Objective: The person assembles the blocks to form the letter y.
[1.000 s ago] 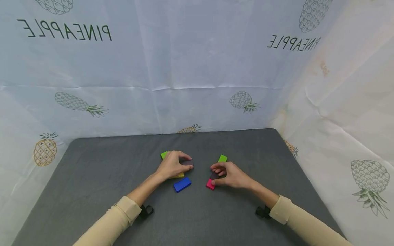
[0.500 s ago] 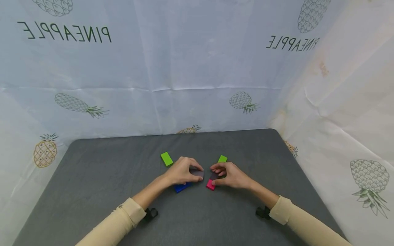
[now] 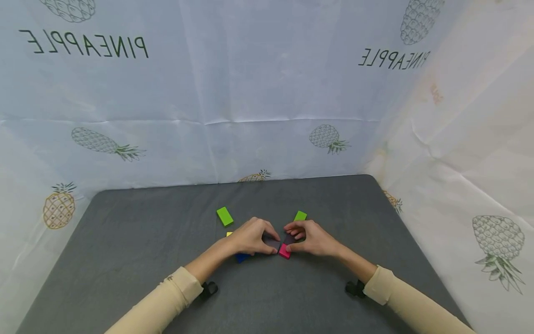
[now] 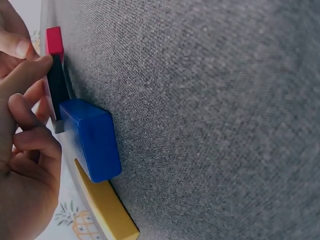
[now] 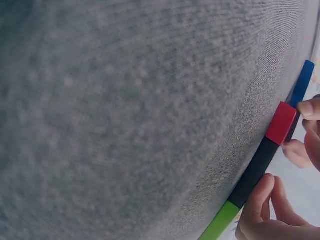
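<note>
Pinching a dark block (image 3: 271, 242) between thumb and fingers, the left hand (image 3: 253, 236) has one end of it just beside the red block (image 3: 284, 252). From where I stand, can't tell if those two touch, or if the held piece is flat on the table (image 3: 267, 297). Right hand (image 3: 312, 238): thumb and bent fingers look to be pinching the other dark block (image 3: 289, 239), which sits in line between the red block and the right green block (image 3: 300, 215). Far-side contact hidden.

My read of the step: butting the left piece up to the red end. Right hand should just anchor, light pressure, or those three likely kink at a joint. Slide in low, no drop. Square the corner first, then close the gap in one short push. Fingertips out from between the faces.

Blue block (image 4: 95, 145) and yellow block (image 4: 107, 207) lie close by the left hand; easy knuckle bump. Left green block (image 3: 225, 216) stands apart from both hands.
</note>
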The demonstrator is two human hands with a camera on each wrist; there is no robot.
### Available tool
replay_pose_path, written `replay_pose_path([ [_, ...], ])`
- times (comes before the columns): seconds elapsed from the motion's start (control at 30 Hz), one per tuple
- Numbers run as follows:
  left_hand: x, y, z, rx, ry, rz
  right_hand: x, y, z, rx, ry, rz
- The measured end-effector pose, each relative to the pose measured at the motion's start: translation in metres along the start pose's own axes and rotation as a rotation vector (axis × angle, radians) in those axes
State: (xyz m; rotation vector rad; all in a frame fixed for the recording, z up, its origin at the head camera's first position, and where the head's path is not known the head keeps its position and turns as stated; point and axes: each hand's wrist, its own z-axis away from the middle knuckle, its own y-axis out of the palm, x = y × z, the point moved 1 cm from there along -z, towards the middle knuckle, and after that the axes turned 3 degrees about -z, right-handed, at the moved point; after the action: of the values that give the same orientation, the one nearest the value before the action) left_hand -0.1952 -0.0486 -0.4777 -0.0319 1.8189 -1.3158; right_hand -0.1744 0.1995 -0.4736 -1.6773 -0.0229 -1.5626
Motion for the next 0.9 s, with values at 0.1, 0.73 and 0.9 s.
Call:
replay_pose_path([
  [0.1, -0.0002, 0.0009, -0.0009, 0.011, -0.001, 0.010, 0.0000, 0.0003, 0.0000, 0.000, -0.001, -0.001],
  [0.73, 0.0033, 0.0017, -0.0051, 0.046, 0.004, 0.025, -0.0008, 0.0007, -0.0018, 0.004, 0.013, 0.005],
  [0.9, 0.0036, 0.0022, -0.0052, 0.052, -0.008, 0.042, -0.0013, 0.0017, -0.0033, -0.008, 0.012, 0.020],
])
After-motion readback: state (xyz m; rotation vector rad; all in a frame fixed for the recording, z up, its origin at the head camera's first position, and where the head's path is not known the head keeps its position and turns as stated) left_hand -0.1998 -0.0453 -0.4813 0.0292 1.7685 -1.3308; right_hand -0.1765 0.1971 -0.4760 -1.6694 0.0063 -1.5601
